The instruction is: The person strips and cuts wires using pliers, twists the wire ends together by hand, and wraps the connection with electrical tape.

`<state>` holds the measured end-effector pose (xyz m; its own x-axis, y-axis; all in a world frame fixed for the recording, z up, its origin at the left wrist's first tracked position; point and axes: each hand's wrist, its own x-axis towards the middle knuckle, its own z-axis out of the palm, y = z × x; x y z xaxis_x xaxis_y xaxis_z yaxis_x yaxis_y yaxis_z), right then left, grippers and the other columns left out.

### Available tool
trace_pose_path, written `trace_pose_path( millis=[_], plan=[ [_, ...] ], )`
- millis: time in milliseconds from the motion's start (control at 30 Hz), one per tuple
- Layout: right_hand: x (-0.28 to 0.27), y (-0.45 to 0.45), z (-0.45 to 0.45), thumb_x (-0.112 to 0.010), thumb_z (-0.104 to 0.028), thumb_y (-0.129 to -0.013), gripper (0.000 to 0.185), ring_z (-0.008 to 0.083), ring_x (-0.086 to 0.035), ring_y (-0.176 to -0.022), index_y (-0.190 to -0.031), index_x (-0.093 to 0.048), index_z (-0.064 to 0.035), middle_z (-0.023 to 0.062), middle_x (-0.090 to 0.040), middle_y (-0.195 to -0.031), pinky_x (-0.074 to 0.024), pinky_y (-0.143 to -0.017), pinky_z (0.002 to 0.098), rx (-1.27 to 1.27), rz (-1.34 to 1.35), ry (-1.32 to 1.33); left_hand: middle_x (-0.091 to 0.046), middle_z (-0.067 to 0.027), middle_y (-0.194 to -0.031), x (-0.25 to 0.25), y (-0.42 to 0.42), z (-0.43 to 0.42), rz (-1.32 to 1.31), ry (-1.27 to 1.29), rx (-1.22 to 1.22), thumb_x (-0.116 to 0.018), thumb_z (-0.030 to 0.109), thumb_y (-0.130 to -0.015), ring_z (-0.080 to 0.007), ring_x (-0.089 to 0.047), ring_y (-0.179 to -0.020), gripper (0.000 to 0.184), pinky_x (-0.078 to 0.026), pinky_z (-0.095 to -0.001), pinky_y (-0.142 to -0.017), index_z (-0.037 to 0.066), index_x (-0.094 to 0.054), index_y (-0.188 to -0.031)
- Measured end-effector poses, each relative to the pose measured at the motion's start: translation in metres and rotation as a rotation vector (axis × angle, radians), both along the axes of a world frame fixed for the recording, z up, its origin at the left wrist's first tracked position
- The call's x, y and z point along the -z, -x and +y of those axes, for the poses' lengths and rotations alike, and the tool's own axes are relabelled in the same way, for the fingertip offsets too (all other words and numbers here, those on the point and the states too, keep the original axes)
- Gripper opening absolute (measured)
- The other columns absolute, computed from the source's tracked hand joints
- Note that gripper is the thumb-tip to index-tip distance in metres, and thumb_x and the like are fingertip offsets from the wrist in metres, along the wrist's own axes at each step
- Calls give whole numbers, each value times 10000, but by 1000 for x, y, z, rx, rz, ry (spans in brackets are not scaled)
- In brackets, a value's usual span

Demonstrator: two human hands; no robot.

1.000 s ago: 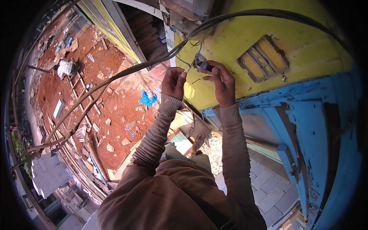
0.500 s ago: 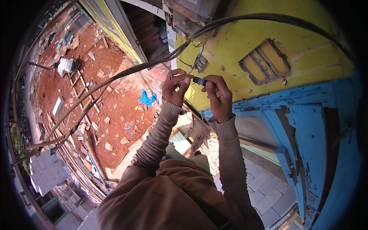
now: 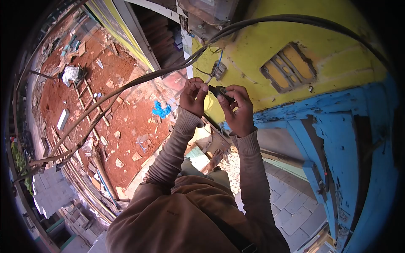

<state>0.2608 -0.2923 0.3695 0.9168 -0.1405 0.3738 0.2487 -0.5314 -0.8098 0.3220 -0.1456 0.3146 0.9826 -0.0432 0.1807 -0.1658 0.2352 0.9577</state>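
Observation:
My left hand (image 3: 193,97) pinches the end of a thin light wire (image 3: 208,79) that comes down from a small grey fitting (image 3: 219,70) on the yellow wall. Close beside it, my right hand (image 3: 239,109) holds a small black object (image 3: 222,92), its narrow end near my left fingertips. Whether that object is tape or a tool I cannot tell. A blue wire (image 3: 220,57) runs from above into the grey fitting. Overhead sits a meter box (image 3: 213,10) with a clear cover.
Thick black cables (image 3: 177,66) cross in front of the wall. A vent frame (image 3: 288,67) and blue wooden boards (image 3: 337,147) stand at the right. On the red soil (image 3: 122,143) lie a ladder (image 3: 95,103) and a blue plastic bag (image 3: 161,109); a person (image 3: 72,76) bends far off.
The right hand has come down from the grey fitting with the black object, which has turned and now angles toward the left fingertips. The left hand still pinches near the wire's end.

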Motion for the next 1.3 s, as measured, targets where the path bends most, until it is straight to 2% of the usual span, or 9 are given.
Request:
trace_pose_path(
  millis=[167,433,467,500,567,767,1100,1200,1300],
  plan=[
    [3,-11,-7,-706,-192,-906,211,180,-618,-700,-894,-634,6,96,-609,-932,-492,-612,291,55,-44,-29,-581,-1,-919,-10,-1,3,-36,12,1,-675,87,-922,-75,-563,-812,174,-462,-221,-726,21,-556,-1032],
    [-21,-27,-14,-660,-214,-950,234,122,-630,-709,-914,-630,14,67,-634,-811,-486,-623,268,35,120,-527,-647,-40,-903,-19,-1,-4,42,-139,-77,-668,20,-902,-81,-575,-682,194,-471,-226,-619,-16,-614,-1085],
    [-21,-29,-14,-656,-221,-954,238,118,-632,-709,-922,-630,14,66,-639,-807,-486,-616,267,44,102,-561,-656,-24,-726,-11,-2,-5,48,-213,-91,-691,98,-902,-94,-614,-620,150,-494,-235,-600,6,-651,-1013],
    [-18,-32,-15,-656,-221,-954,238,118,-632,-709,-922,-630,14,66,-639,-807,-486,-616,267,44,99,-559,-656,-24,-726,-13,-1,-7,46,-211,-91,-691,98,-902,-94,-614,-620,150,-494,-235,-600,6,-651,-1013],
    [-11,-36,-16,-664,-224,-946,238,133,-653,-711,-931,-647,13,81,-646,-818,-499,-596,276,84,-39,-324,-646,-37,-671,-16,1,-14,74,-120,-97,-688,109,-906,-107,-652,-657,134,-516,-246,-616,-2,-662,-977],
    [-45,-39,-8,-702,-235,-913,242,198,-652,-666,-922,-692,6,122,-664,-836,-506,-589,293,101,-156,23,-598,-59,-927,-8,5,-25,4,-27,-95,-673,9,-899,-138,-652,-758,295,-534,-251,-672,41,-438,-1073],
    [-62,-46,1,-728,-348,-883,348,206,-662,-636,-901,-712,-1,127,-681,-803,-516,-570,298,160,-34,141,-617,-115,-1006,-2,12,-37,-223,-116,-310,-654,42,-921,-125,-625,-787,238,-516,-260,-692,13,-452,-1044],
    [-69,-46,3,-729,-358,-881,360,215,-663,-654,-912,-712,1,135,-683,-806,-513,-595,307,149,-42,155,-624,-138,-1012,-7,14,-37,-331,-230,-340,-601,46,-949,-168,-653,-795,175,-534,-283,-695,-17,-504,-1080],
    [-70,-46,-1,-745,-284,-887,315,107,-590,-662,-946,-699,22,89,-674,-763,-477,-623,260,122,1,57,-632,-142,-1004,-13,14,-33,-396,-400,-359,-597,34,-937,-214,-672,-805,213,-544,-307,-684,0,-547,-1142]
  ],
)
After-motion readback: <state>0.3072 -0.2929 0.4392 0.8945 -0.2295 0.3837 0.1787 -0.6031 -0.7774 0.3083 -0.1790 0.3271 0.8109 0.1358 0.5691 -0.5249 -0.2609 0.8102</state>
